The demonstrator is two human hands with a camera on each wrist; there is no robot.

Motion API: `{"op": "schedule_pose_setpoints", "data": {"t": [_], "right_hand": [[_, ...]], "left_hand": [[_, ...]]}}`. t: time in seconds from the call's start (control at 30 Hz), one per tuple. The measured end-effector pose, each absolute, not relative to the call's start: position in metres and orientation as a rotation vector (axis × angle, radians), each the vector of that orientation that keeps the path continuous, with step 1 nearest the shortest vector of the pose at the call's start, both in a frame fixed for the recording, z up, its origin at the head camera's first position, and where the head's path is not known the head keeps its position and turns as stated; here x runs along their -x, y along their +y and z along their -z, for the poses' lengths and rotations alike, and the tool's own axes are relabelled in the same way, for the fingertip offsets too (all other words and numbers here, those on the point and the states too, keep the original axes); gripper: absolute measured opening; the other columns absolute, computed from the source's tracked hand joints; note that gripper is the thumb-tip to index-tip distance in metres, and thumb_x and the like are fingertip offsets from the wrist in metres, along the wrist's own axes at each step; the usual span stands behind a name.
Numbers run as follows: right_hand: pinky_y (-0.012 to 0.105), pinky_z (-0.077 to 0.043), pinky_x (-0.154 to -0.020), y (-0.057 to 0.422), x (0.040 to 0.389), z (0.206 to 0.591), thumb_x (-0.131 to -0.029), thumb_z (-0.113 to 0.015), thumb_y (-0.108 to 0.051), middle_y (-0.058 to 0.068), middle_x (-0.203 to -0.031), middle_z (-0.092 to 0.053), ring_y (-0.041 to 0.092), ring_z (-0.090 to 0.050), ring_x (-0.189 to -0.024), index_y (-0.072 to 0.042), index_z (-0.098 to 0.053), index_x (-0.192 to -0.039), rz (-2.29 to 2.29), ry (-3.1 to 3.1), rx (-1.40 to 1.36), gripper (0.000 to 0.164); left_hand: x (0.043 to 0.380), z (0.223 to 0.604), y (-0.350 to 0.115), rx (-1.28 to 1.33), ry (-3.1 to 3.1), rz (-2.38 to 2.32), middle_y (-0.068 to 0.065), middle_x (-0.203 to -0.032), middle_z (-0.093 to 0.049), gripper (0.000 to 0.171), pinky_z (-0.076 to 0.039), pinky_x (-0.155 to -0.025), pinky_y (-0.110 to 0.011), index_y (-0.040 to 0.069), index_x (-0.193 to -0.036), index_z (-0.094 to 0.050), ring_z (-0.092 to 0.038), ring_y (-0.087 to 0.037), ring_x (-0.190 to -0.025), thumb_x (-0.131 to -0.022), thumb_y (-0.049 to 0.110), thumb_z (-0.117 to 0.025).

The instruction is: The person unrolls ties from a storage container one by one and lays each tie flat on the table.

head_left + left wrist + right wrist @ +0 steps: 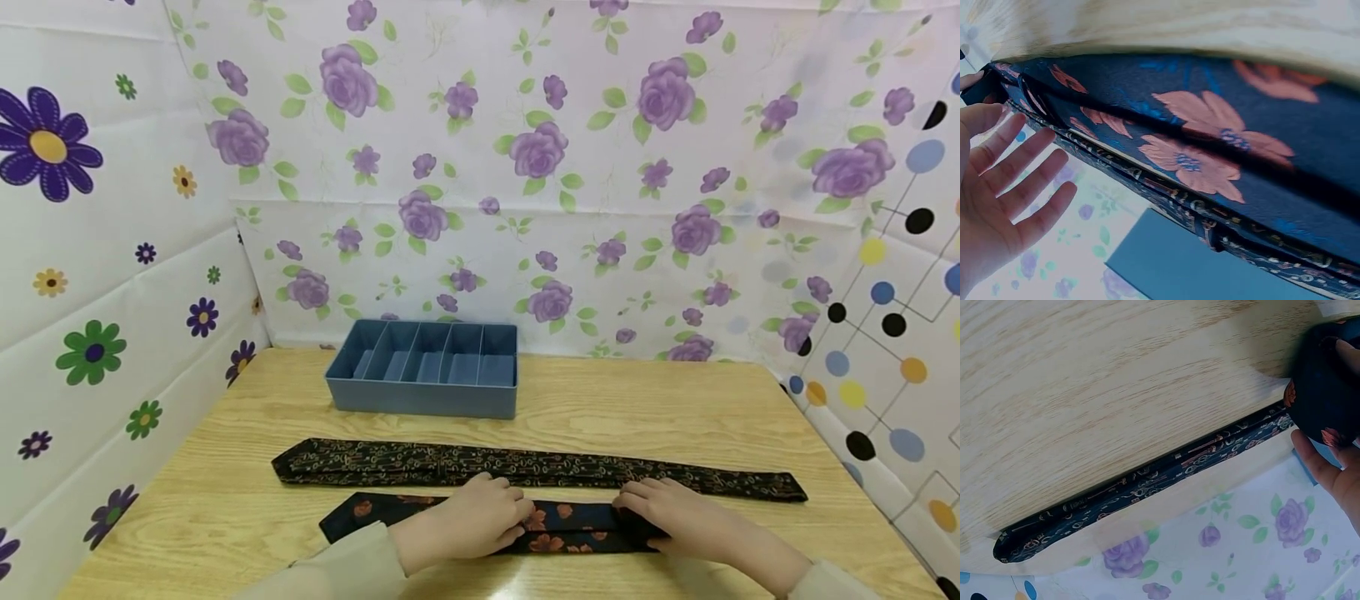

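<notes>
A dark blue necktie with orange flowers [551,543] lies near the front of the table, its pointed end to the left. My left hand [480,517] is over its middle; in the left wrist view that hand [1010,187] has its fingers extended and spread beside the tie's seam side [1210,144]. At the tie's right end, my right hand [671,517] grips a doubled-over part. The right wrist view has this rounded fold [1316,387] between thumb and fingers [1316,459]. Just behind lies a second necktie, black with a small gold pattern [360,463], stretched out flat.
A blue-grey box with several compartments [423,398] stands at the back of the wooden table [637,400], left of centre. Floral cloth [465,167] hangs behind the table, with patterned cloths on both sides.
</notes>
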State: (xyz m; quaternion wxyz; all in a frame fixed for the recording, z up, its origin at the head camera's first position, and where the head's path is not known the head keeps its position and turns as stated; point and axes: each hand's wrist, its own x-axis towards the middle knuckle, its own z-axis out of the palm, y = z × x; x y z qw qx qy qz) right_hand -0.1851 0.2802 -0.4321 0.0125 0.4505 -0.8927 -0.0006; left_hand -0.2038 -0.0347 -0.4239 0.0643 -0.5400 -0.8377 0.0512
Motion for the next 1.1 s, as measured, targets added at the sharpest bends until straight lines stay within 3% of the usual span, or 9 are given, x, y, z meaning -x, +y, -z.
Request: {"op": "schedule_pose_setpoints", "data": {"t": [0.17, 0.23, 0.33, 0.5, 0.9, 1.1], "right_hand": [[0.035, -0.054, -0.077, 0.279, 0.186, 0.431, -0.072, -0.081, -0.019, -0.002, -0.106, -0.060, 0.016, -0.061, -0.093, -0.013, -0.059, -0.117, -0.002, -2.786, -1.413, 0.050], [0.036, -0.054, -0.078, 0.279, 0.186, 0.431, -0.072, -0.081, -0.019, -0.002, -0.107, -0.061, 0.017, -0.062, -0.094, -0.014, -0.059, -0.117, -0.009, -2.807, -1.405, 0.050], [0.037, -0.054, -0.077, 0.279, 0.186, 0.430, -0.073, -0.081, -0.019, -0.003, -0.107, -0.061, 0.017, -0.062, -0.094, -0.015, -0.060, -0.116, -0.023, -2.846, -1.383, 0.048], [0.037, -0.054, -0.076, 0.279, 0.186, 0.430, -0.073, -0.081, -0.020, -0.005, -0.104, -0.060, 0.015, -0.062, -0.091, -0.016, -0.061, -0.113, -0.032, -2.853, -1.364, 0.045], [0.036, -0.052, -0.072, 0.281, 0.189, 0.426, -0.073, -0.081, -0.021, -0.010, -0.101, -0.059, 0.012, -0.061, -0.090, -0.022, -0.060, -0.098, -0.038, -2.876, -1.361, 0.032], [0.038, -0.054, -0.075, 0.282, 0.188, 0.425, -0.072, -0.081, -0.020, -0.008, -0.102, -0.061, 0.015, -0.062, -0.093, -0.020, -0.061, -0.107, -0.014, -2.905, -1.341, 0.040]], "left_hand": [[0.204, 0.424, -0.027, 1.810, -2.500, -0.225, 0.009, -0.128, -0.058, 0.038, -0.050, -0.084, -0.019, 0.026, -0.130, -0.055, -0.057, -0.006, -0.111, -0.095, 0.039, -0.055], [0.204, 0.425, -0.023, 1.886, -2.506, -0.256, 0.007, -0.141, -0.048, 0.046, -0.047, -0.096, -0.023, 0.026, -0.139, -0.048, -0.050, -0.008, -0.125, -0.095, 0.041, -0.052], [0.203, 0.428, -0.018, 1.948, -2.515, -0.311, 0.006, -0.151, -0.035, 0.053, -0.041, -0.104, -0.023, 0.027, -0.146, -0.037, -0.041, -0.009, -0.134, -0.096, 0.045, -0.047], [0.203, 0.434, -0.012, 1.956, -2.523, -0.368, 0.008, -0.153, -0.031, 0.058, -0.041, -0.105, -0.023, 0.028, -0.149, -0.028, -0.038, -0.009, -0.136, -0.097, 0.046, -0.045], [0.200, 0.436, -0.010, 1.960, -2.508, -0.390, 0.010, -0.151, -0.035, 0.047, -0.040, -0.104, -0.022, 0.027, -0.146, -0.036, -0.037, -0.008, -0.136, -0.100, 0.034, -0.045], [0.201, 0.435, -0.010, 1.959, -2.584, -0.352, 0.009, -0.152, -0.033, 0.049, -0.043, -0.103, -0.025, 0.028, -0.146, -0.036, -0.038, -0.010, -0.136, -0.099, 0.033, -0.047]]}}
